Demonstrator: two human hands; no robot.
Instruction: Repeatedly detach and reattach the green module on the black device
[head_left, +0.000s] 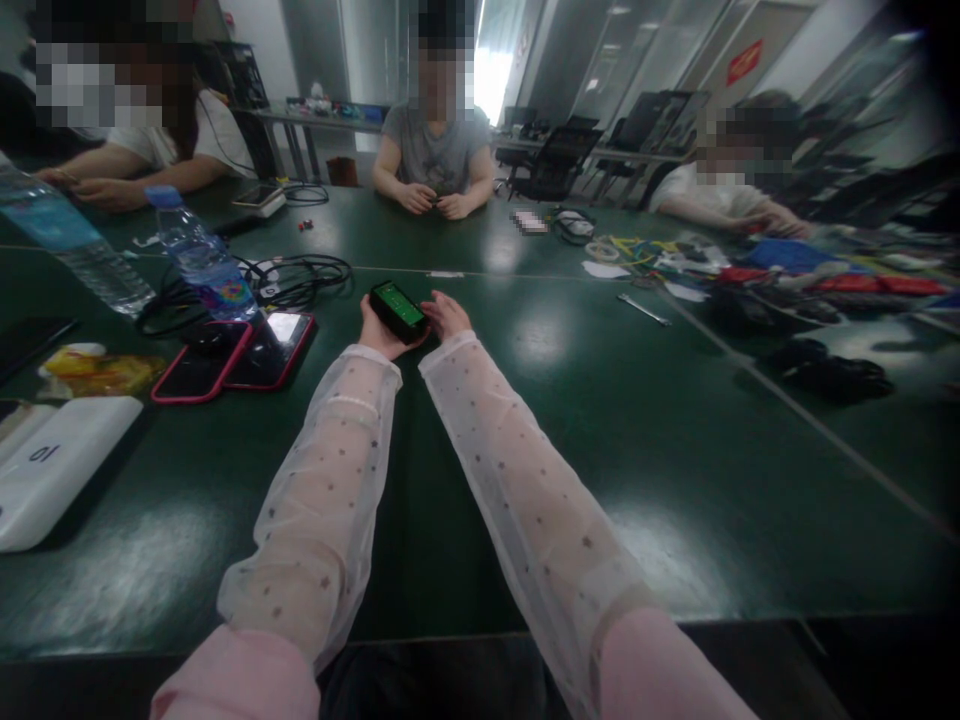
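Observation:
A small black box-shaped device point(399, 310) with a lit green face lies tilted in my left hand point(381, 335), whose fingers wrap its left side and underside. Close by its right edge is my right hand point(448, 316), fingers apart and slightly bent; whether a fingertip touches the device cannot be made out. Both forearms, in sheer white star-dotted sleeves, stretch over the dark green table point(570, 420).
Left: two red-edged phones point(274, 350), a leaning-looking bottle point(202, 255), a larger bottle point(75, 240), black cables point(307, 280) and a white power bank point(64, 470). Right: a wrench point(643, 309), coloured cables point(637, 252) and black gloves point(829, 370). Three people sit across.

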